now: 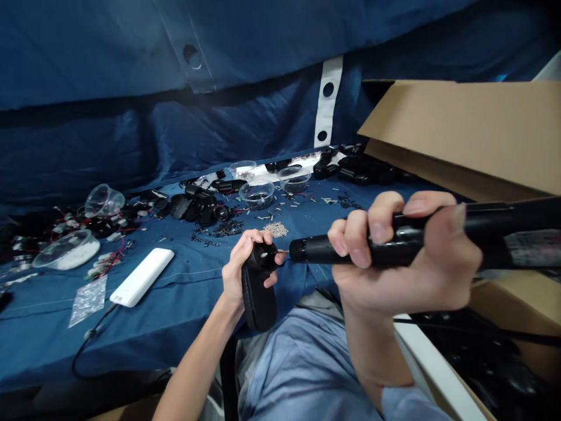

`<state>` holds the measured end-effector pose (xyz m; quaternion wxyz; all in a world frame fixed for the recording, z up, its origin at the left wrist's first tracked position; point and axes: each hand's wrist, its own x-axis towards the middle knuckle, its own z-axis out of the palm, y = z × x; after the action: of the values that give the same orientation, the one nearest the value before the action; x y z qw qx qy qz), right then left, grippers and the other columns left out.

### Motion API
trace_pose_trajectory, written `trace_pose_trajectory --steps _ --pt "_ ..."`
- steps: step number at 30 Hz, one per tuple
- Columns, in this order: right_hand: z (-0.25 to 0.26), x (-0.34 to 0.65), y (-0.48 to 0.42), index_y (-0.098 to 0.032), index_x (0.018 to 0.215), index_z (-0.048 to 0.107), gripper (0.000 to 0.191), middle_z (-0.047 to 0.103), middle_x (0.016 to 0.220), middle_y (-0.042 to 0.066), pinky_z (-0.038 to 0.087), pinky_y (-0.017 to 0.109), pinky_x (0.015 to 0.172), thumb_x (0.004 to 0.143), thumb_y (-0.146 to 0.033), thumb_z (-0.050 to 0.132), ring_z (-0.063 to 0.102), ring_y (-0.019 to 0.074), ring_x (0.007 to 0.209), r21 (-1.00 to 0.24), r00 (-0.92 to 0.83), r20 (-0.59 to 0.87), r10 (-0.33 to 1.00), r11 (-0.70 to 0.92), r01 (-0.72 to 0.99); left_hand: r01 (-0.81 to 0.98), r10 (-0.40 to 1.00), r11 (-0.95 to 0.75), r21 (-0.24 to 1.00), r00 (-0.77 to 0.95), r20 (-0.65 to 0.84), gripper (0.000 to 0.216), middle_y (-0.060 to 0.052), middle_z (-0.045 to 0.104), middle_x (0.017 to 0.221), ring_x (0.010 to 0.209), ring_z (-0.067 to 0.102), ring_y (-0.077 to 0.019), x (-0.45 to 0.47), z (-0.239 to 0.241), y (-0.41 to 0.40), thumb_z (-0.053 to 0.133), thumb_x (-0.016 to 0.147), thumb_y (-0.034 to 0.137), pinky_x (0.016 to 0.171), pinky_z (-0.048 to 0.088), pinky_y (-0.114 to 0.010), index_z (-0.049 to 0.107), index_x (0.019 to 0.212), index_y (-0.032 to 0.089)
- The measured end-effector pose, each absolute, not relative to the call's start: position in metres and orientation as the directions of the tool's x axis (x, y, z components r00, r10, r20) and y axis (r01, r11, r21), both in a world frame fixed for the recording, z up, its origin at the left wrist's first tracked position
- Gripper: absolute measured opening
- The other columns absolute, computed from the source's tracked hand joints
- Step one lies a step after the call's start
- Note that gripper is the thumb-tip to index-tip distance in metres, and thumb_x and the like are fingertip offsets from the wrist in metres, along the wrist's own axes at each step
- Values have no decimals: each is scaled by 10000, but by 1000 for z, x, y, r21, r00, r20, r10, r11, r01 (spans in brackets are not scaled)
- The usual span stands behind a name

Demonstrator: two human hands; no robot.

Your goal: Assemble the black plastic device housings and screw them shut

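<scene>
My right hand [407,275] is wrapped round a black electric screwdriver [315,249], held nearly level and pointing left. Its thin bit meets, or nearly meets, the round head of a small black plastic device [259,298]; the exact contact is too small to make out. My left hand [236,266] grips that device by its round end, fingers curled over the top and round the far side. The device's longer, flat part hangs down below my palm. Behind my left hand lie a pile of small silvery screws [275,228] and a heap of tiny black parts [228,228].
Clear plastic tubs [256,195] stand among black housings [199,207] at the back. To the left lie a white power bank [142,278] with a cable, a plastic bag [89,299] and a tilted tub [68,250]. An open cardboard box [464,134] rises at right.
</scene>
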<state>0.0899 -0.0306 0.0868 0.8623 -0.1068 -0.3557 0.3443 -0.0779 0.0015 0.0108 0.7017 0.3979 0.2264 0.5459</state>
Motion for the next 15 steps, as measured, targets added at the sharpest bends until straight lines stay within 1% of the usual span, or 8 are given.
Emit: trace_pose_trajectory --steps 4,8,13,15 --pt "83 88 -28 -232 729 553 272 495 591 -80 368 247 383 905 -354 721 387 64 335 -423 504 552 664 744 -517 -586 946 83 806 301 122 271 -23 536 1040 714 634 -153 -77 13 -1 731 891 439 372 444 -181 564 954 236" --pt "81 85 -27 -233 743 557 278 516 602 -84 391 245 392 894 -370 745 399 62 343 -444 483 549 682 728 -522 -572 946 82 816 302 118 281 -27 537 1032 695 639 -154 -76 12 -2 731 878 446 357 440 -188 557 943 236" --pt "79 81 -25 -213 717 526 309 516 578 -96 398 221 385 886 -344 749 385 48 328 -417 444 563 697 704 -575 -550 946 122 826 317 72 398 -22 536 1004 655 607 -130 -78 11 -4 787 798 518 353 404 -169 531 921 239" --pt "77 81 -24 -211 714 511 305 507 572 -101 390 208 382 887 -319 739 375 42 326 -419 427 565 706 691 -589 -566 930 145 812 358 84 435 -18 520 1010 666 607 -125 -80 9 -3 828 762 501 357 401 -155 520 925 240"
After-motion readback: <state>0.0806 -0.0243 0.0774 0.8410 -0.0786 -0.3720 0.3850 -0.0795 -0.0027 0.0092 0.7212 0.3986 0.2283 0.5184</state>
